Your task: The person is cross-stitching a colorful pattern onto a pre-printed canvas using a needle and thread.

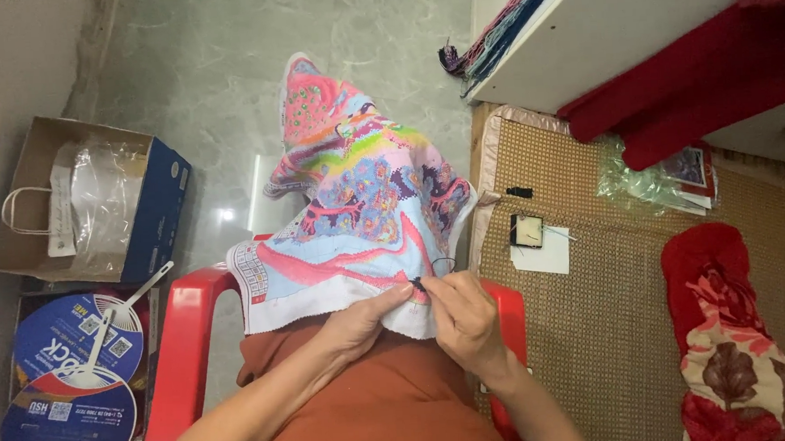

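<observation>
1. Head view looks down on a person seated in a red plastic chair (180, 348), with a colourful cross-stitch cloth (364, 195) draped over the lap and hanging forward over the knees.
2. Left hand (362, 320) lies under and against the cloth's white near edge, fingers curled and pinching the fabric.
3. Right hand (465, 320) sits just beside it, fingertips pinched shut on a dark thread (435, 267) at the cloth's edge; any needle is too small to make out.
4. Two round hand fans (70, 381) lie on the floor to the left, near a cardboard box (96, 205).
5. A woven mat (595, 317) lies to the right, with a red floral cushion (730, 337) on it.
</observation>
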